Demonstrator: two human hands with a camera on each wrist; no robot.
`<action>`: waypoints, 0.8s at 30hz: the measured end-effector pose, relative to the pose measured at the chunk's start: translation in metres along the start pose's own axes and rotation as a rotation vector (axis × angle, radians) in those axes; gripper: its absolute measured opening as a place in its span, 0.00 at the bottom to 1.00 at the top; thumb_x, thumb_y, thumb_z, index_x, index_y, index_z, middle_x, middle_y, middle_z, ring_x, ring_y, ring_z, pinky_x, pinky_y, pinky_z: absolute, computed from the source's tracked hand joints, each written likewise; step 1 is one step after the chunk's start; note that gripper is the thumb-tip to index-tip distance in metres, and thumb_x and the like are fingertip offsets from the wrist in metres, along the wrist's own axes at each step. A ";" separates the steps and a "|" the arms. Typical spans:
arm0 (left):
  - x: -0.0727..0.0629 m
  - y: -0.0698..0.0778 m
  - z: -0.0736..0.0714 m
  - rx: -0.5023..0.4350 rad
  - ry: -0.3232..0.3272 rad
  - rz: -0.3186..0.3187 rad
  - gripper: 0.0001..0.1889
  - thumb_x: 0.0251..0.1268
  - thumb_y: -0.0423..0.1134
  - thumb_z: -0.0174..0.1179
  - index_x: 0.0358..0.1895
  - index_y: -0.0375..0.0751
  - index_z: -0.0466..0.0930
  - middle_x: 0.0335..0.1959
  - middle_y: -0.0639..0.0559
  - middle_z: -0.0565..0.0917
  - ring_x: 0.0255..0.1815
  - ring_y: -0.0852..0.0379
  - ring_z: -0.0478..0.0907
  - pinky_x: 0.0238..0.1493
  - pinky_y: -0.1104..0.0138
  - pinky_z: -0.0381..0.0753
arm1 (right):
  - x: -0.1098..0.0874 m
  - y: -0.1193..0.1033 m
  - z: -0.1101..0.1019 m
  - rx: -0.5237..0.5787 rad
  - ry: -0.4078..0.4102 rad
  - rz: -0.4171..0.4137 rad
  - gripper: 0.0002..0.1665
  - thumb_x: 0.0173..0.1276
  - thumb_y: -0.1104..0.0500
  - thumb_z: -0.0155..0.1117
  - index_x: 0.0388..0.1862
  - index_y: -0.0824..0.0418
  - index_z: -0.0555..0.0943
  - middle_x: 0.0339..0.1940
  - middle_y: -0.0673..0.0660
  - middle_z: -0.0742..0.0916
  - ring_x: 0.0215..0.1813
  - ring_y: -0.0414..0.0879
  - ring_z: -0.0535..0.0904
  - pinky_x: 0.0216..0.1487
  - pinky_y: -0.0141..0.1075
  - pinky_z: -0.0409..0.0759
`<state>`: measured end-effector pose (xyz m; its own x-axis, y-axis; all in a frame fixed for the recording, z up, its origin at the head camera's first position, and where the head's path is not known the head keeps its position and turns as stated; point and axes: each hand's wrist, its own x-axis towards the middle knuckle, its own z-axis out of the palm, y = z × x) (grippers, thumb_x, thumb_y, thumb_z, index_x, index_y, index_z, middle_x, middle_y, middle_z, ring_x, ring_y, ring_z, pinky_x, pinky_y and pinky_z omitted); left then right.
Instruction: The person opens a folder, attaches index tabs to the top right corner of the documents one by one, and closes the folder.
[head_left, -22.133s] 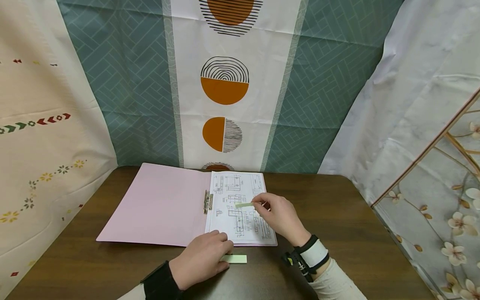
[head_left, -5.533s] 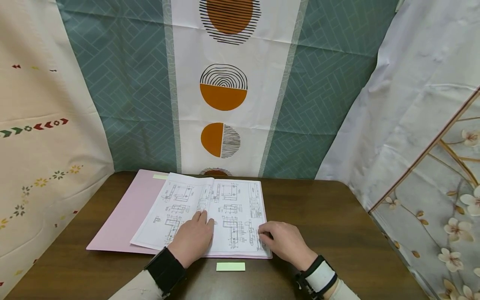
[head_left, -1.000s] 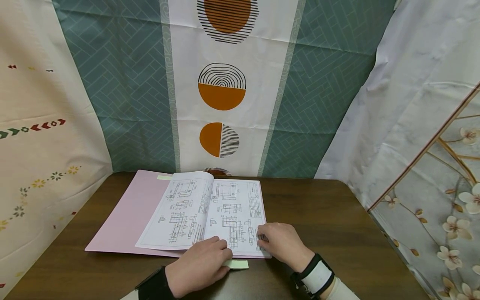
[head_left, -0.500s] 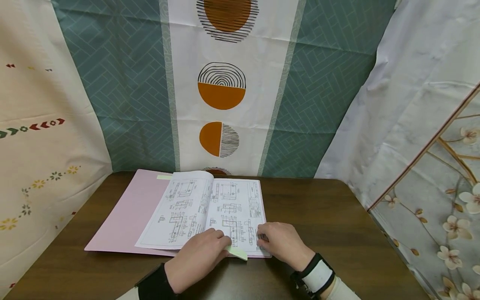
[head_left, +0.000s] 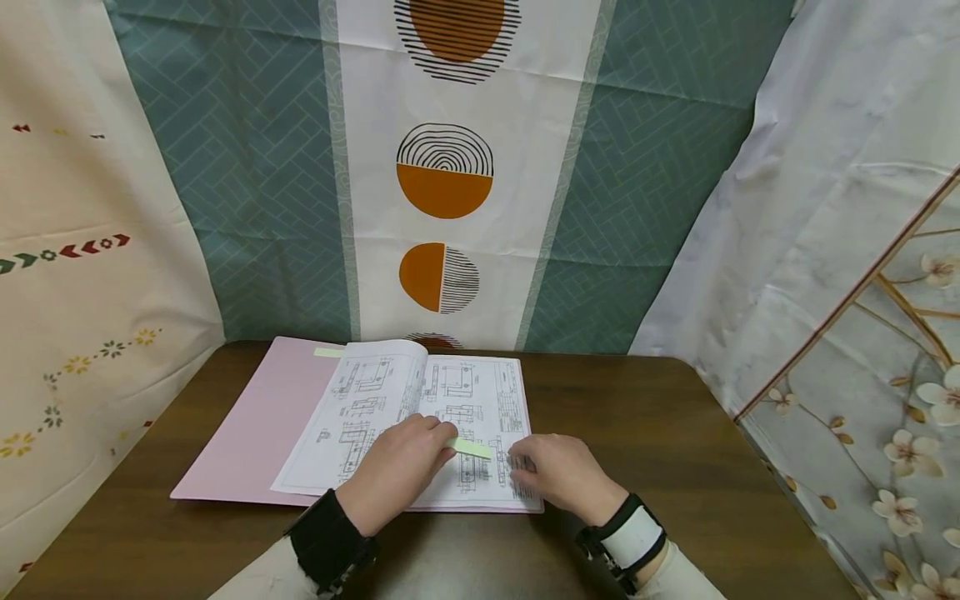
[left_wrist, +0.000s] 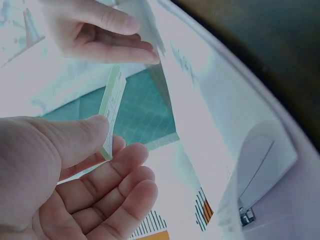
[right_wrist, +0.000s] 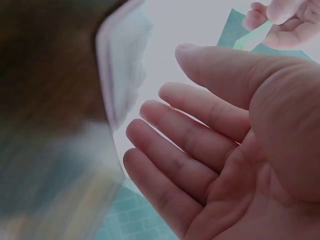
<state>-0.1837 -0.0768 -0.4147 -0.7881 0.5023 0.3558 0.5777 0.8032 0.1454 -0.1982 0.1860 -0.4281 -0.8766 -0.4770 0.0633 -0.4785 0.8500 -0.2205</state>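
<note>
My left hand (head_left: 401,465) pinches a small pale green sticky-note pad (head_left: 471,448) between thumb and forefinger, above the right-hand drawing sheet (head_left: 487,383). In the left wrist view the pad (left_wrist: 113,102) stands edge-on, its other fingers loosely bent below it. My right hand (head_left: 566,475) is over the sheet's right edge with nothing in it; the right wrist view shows its fingers (right_wrist: 182,137) extended and the thumb apart. Beneath the sheets lies an open pink folder (head_left: 240,454). One drawing sheet (head_left: 322,458) is turned over to the left, curving up near the binding.
A pale green sticky note (head_left: 327,352) is on the folder's inner cover, near the top, partly covered by the turned sheet. The brown table (head_left: 637,433) extends right of the folder. Patterned cloths (head_left: 292,167) hang behind and at both sides.
My left hand has picked up the sticky-note pad from the table in front of the folder and raised it over the right sheet. My right hand has lifted slightly from the sheet's edge.
</note>
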 end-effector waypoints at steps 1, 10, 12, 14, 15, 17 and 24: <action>0.002 0.000 0.000 0.004 -0.002 -0.012 0.11 0.69 0.40 0.79 0.49 0.45 0.90 0.39 0.54 0.89 0.38 0.57 0.81 0.41 0.62 0.84 | 0.001 -0.001 -0.001 0.000 0.007 0.008 0.15 0.70 0.53 0.83 0.51 0.57 0.94 0.41 0.51 0.92 0.35 0.43 0.82 0.37 0.40 0.82; 0.009 -0.003 0.003 0.002 -0.008 -0.053 0.10 0.71 0.41 0.78 0.49 0.46 0.89 0.38 0.55 0.90 0.35 0.58 0.79 0.39 0.63 0.82 | 0.009 -0.012 -0.016 0.031 0.128 -0.008 0.29 0.66 0.50 0.86 0.63 0.58 0.91 0.59 0.56 0.93 0.59 0.52 0.91 0.58 0.52 0.88; 0.010 -0.003 0.005 0.001 0.001 -0.051 0.09 0.71 0.41 0.78 0.48 0.45 0.89 0.38 0.54 0.90 0.34 0.58 0.79 0.38 0.64 0.81 | 0.011 -0.016 -0.018 0.042 0.163 -0.044 0.30 0.66 0.50 0.86 0.64 0.58 0.90 0.59 0.55 0.93 0.60 0.51 0.91 0.58 0.51 0.88; 0.011 -0.003 0.006 0.000 0.011 -0.049 0.09 0.71 0.41 0.77 0.48 0.45 0.89 0.38 0.54 0.90 0.34 0.58 0.79 0.38 0.64 0.81 | 0.013 -0.019 -0.019 0.050 0.187 -0.073 0.30 0.66 0.50 0.86 0.65 0.57 0.90 0.60 0.55 0.93 0.60 0.50 0.90 0.58 0.49 0.88; 0.012 -0.004 0.007 -0.002 0.016 -0.049 0.09 0.72 0.41 0.77 0.48 0.46 0.89 0.38 0.55 0.90 0.35 0.58 0.80 0.38 0.64 0.81 | 0.014 -0.020 -0.020 0.056 0.196 -0.084 0.30 0.67 0.50 0.86 0.65 0.57 0.90 0.60 0.54 0.93 0.60 0.50 0.90 0.58 0.49 0.88; 0.013 -0.004 0.007 -0.012 0.026 -0.051 0.09 0.72 0.41 0.77 0.47 0.46 0.89 0.38 0.55 0.90 0.35 0.58 0.80 0.38 0.63 0.81 | 0.017 -0.022 -0.020 0.062 0.207 -0.099 0.29 0.67 0.50 0.86 0.65 0.56 0.90 0.59 0.53 0.93 0.60 0.49 0.90 0.57 0.48 0.88; 0.013 -0.003 0.007 -0.038 0.052 -0.054 0.08 0.73 0.41 0.76 0.48 0.47 0.88 0.36 0.57 0.89 0.34 0.58 0.78 0.37 0.64 0.80 | 0.026 -0.028 -0.020 0.067 0.204 -0.113 0.24 0.68 0.50 0.85 0.60 0.55 0.92 0.55 0.50 0.94 0.56 0.46 0.91 0.54 0.46 0.88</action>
<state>-0.1973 -0.0701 -0.4173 -0.8070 0.4401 0.3938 0.5426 0.8158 0.2002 -0.2086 0.1546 -0.4009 -0.8134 -0.5074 0.2847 -0.5754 0.7739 -0.2647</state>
